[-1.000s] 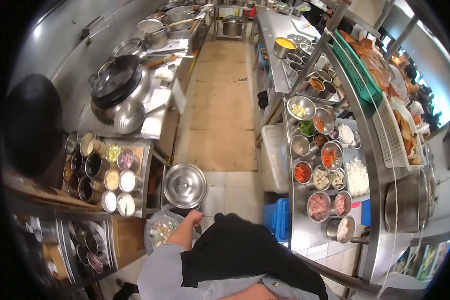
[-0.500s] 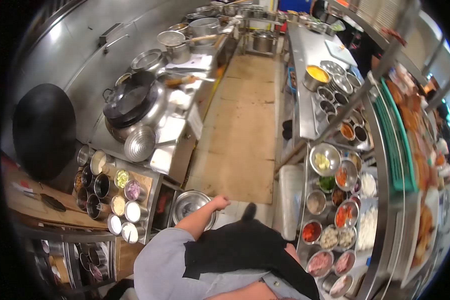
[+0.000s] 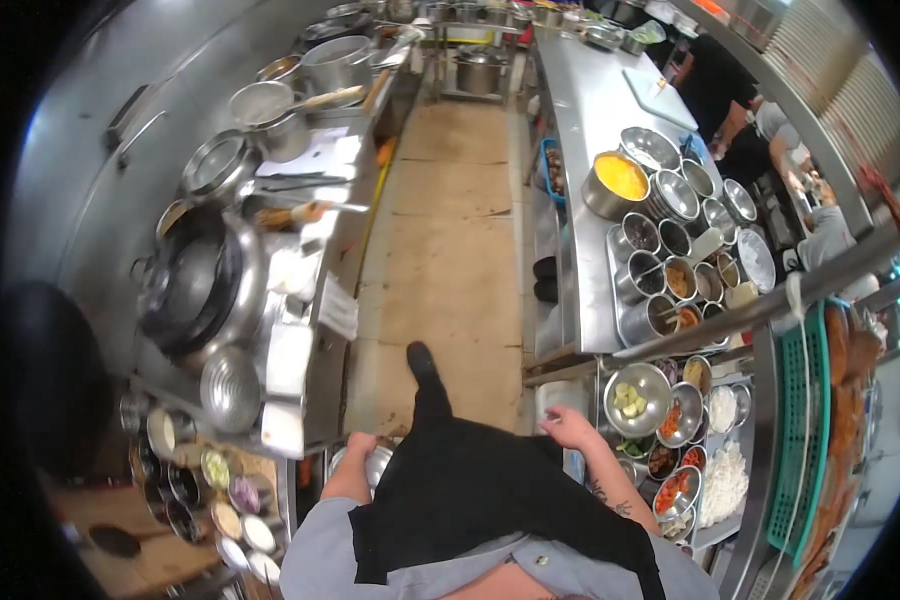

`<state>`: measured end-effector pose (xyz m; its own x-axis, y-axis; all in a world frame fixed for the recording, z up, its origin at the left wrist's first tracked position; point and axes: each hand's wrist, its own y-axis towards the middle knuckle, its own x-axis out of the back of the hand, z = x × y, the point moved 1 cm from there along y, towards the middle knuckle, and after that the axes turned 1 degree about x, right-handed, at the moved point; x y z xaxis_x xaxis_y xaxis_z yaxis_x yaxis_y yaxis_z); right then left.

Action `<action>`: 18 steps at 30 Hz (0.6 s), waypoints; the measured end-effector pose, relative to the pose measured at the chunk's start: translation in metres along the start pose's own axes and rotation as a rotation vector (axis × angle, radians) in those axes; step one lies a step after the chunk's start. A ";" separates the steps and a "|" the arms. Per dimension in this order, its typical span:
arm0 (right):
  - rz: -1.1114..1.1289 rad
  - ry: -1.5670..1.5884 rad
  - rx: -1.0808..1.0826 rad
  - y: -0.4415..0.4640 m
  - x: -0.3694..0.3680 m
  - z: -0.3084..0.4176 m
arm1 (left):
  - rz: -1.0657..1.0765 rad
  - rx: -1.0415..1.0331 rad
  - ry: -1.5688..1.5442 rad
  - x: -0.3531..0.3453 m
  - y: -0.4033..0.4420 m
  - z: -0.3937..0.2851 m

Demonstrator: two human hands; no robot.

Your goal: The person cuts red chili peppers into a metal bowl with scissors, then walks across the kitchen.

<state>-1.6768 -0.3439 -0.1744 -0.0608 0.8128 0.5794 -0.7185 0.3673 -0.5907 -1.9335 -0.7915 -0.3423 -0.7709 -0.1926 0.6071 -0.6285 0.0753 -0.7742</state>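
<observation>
My left hand (image 3: pixel 360 443) hangs low at my left side, over a metal bowl (image 3: pixel 378 464) that my apron partly hides. Its fingers look curled in, and nothing shows in them. On the other side my right hand (image 3: pixel 567 427) is held out in front of my apron (image 3: pixel 480 500), its fingers loose and a little apart, with nothing in it. Closest to it, on the right, is a steel bowl of pale green pieces (image 3: pixel 637 398), which it does not touch. My shoe (image 3: pixel 422 360) is forward on the brown floor mat.
A brown mat (image 3: pixel 450 250) runs down the aisle. At left are a wok (image 3: pixel 195 280), a perforated ladle (image 3: pixel 231 388) and several ingredient pots. The right counter (image 3: pixel 585 90) bears a pot of yellow liquid (image 3: pixel 618 180). A person in black (image 3: pixel 715 85) stands behind it.
I have moved forward along the aisle and a foot is now out ahead. My left hand has swung back toward my side; my right hand has come forward into view.
</observation>
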 end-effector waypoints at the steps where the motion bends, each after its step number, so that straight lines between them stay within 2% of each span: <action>1: 0.015 -0.018 -0.014 0.015 -0.001 0.004 | -0.029 -0.107 0.117 0.010 0.025 -0.010; 2: 0.018 -0.028 -0.035 0.029 -0.003 0.006 | -0.059 -0.228 0.242 0.018 0.059 -0.020; 3: 0.016 -0.002 -0.081 0.043 -0.009 0.007 | -0.112 0.031 -0.220 0.013 0.109 -0.021; 6: 0.004 -0.014 -0.198 0.094 -0.052 -0.036 | -0.108 -0.128 -0.073 0.102 0.155 -0.110; 9: 0.105 0.096 -0.483 0.104 -0.071 -0.049 | -0.146 -0.183 -0.057 0.164 0.252 -0.170; 11: 0.188 0.132 -0.509 0.092 -0.050 -0.021 | -0.317 -0.326 -0.069 0.208 0.303 -0.206; 13: 0.142 0.293 -0.642 0.096 -0.039 -0.007 | -0.526 -0.315 -0.080 0.248 0.337 -0.245; 15: -0.042 0.581 -0.897 0.103 -0.031 0.008 | -0.372 -0.297 -0.036 0.290 0.369 -0.274; 16: -0.192 0.719 -0.941 0.105 -0.029 0.019 | -0.295 -0.286 -0.010 0.309 0.387 -0.288; 18: -0.300 0.947 -0.949 0.113 -0.017 0.049 | -0.223 -0.257 0.036 0.330 0.412 -0.309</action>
<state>-1.7907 -0.3382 -0.2234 0.7780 0.5025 0.3772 0.1482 0.4366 -0.8873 -2.4793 -0.5213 -0.4057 -0.6118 -0.1974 0.7660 -0.7840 0.2800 -0.5540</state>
